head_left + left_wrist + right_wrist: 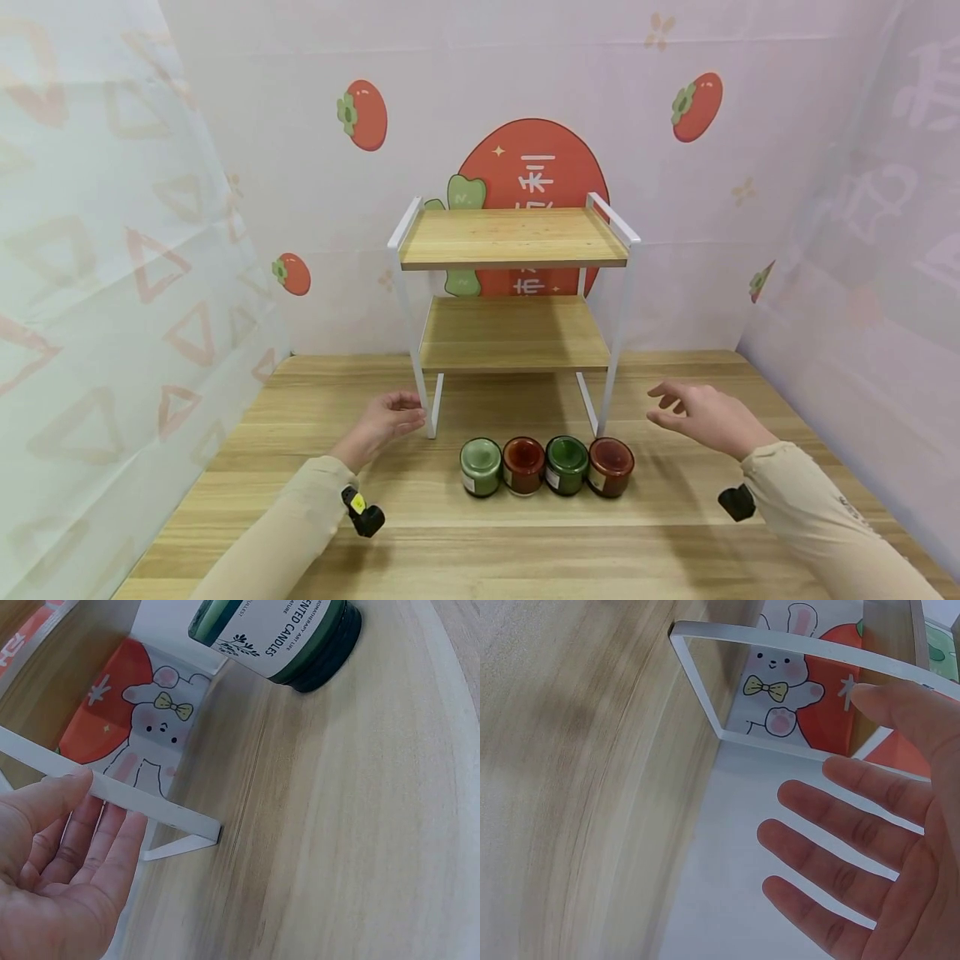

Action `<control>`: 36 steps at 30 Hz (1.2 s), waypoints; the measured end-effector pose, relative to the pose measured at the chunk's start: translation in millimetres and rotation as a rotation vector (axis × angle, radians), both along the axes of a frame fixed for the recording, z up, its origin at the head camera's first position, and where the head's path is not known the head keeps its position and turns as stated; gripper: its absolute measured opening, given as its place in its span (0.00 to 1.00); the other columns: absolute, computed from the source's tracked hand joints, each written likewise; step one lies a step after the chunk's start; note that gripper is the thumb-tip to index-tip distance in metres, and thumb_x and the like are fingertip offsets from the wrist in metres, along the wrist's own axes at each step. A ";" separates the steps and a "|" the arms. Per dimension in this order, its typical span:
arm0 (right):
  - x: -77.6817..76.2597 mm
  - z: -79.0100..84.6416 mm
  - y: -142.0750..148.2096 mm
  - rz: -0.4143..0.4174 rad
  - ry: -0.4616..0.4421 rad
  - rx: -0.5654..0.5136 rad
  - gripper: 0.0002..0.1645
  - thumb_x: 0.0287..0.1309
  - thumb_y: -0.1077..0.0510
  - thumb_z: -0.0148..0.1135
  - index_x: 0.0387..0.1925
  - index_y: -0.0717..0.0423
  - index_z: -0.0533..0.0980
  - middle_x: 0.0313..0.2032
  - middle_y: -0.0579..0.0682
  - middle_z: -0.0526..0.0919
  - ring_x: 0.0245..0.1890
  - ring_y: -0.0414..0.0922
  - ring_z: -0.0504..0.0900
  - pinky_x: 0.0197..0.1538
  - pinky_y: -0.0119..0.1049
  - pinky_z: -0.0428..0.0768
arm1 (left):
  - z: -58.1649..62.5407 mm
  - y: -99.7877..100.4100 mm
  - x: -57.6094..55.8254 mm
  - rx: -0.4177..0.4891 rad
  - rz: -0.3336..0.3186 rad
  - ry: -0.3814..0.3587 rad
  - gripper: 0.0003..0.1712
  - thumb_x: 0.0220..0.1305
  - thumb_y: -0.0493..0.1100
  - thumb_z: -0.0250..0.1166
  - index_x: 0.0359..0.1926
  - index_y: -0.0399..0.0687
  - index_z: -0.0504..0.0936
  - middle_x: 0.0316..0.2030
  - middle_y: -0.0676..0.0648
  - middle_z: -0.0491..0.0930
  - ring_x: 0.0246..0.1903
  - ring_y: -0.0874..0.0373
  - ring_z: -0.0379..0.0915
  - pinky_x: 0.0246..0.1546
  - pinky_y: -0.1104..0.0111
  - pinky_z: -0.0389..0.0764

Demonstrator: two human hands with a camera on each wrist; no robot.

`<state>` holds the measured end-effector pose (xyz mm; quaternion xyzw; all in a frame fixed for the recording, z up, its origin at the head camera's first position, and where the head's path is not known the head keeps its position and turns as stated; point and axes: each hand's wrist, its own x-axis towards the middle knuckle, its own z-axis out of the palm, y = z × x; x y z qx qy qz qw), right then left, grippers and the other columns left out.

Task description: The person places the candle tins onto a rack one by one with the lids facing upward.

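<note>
In the head view my left hand (392, 419) is beside the front left leg of a three-level rack (517, 333) with white metal sides and wooden shelves. The left wrist view shows its thumb overlapping the white leg (169, 814), the loosely bent fingers right at the leg's edge. My right hand (701, 412) hovers to the right of the rack, apart from it, fingers spread in the right wrist view. Before the rack stand a pale green candle jar (480, 467), a red-brown candle jar (523, 465), a dark green candle jar (566, 465) and a dark red candle jar (611, 467) in a row.
The rack stands on a wood-grain table (480, 550). A white printed backdrop (480, 67) with persimmons closes off the back, and pale sheets rise on both sides. A black camera (363, 512) is strapped at my left wrist, another (737, 502) at my right.
</note>
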<state>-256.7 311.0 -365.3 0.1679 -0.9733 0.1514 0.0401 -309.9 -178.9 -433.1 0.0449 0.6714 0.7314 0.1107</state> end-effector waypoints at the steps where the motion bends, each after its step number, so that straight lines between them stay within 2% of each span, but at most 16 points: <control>1: -0.1 -0.6 0.3 0.001 0.002 -0.001 0.32 0.62 0.33 0.56 0.53 0.54 0.76 0.44 0.53 0.84 0.42 0.50 0.83 0.38 0.48 0.83 | 0.0 0.3 0.2 -0.005 -0.001 0.000 0.13 0.63 0.25 0.59 0.49 0.28 0.71 0.38 0.48 0.75 0.40 0.60 0.77 0.48 0.72 0.83; 16: -0.5 -3.9 0.5 -0.002 0.015 -0.013 0.32 0.62 0.33 0.56 0.53 0.53 0.76 0.46 0.53 0.84 0.42 0.50 0.83 0.39 0.49 0.83 | 0.3 1.7 -1.1 -0.041 -0.002 -0.003 0.06 0.62 0.26 0.60 0.40 0.35 0.74 0.35 0.49 0.76 0.38 0.60 0.78 0.46 0.71 0.84; 23: 3.7 -1.2 -3.3 -0.023 0.012 -0.081 0.27 0.63 0.36 0.57 0.52 0.50 0.77 0.46 0.52 0.84 0.44 0.50 0.83 0.40 0.50 0.83 | -0.4 0.7 -2.4 -0.066 -0.002 0.001 0.06 0.62 0.26 0.60 0.40 0.34 0.74 0.35 0.50 0.77 0.41 0.57 0.78 0.46 0.71 0.84; 27: 5.5 -3.7 -7.1 0.010 0.025 -0.194 0.22 0.64 0.43 0.60 0.52 0.52 0.77 0.49 0.54 0.83 0.45 0.52 0.83 0.44 0.48 0.84 | -0.8 0.2 -3.7 -0.071 -0.001 -0.001 0.06 0.63 0.27 0.60 0.40 0.35 0.74 0.36 0.49 0.77 0.43 0.55 0.78 0.48 0.70 0.84; 31: 6.7 -11.0 -14.2 0.067 0.023 -0.380 0.20 0.64 0.51 0.61 0.53 0.58 0.76 0.51 0.57 0.82 0.46 0.53 0.83 0.46 0.40 0.85 | -1.2 0.0 -4.7 -0.076 -0.005 0.005 0.06 0.63 0.26 0.60 0.40 0.35 0.74 0.36 0.49 0.77 0.44 0.53 0.78 0.48 0.70 0.84; 36: 9.7 -26.6 -23.1 0.108 -0.091 -0.624 0.22 0.65 0.55 0.61 0.57 0.61 0.72 0.55 0.61 0.78 0.48 0.41 0.82 0.47 0.29 0.82 | -1.2 0.1 -4.8 -0.084 -0.009 0.005 0.06 0.63 0.27 0.60 0.40 0.34 0.74 0.36 0.49 0.77 0.44 0.53 0.78 0.48 0.70 0.84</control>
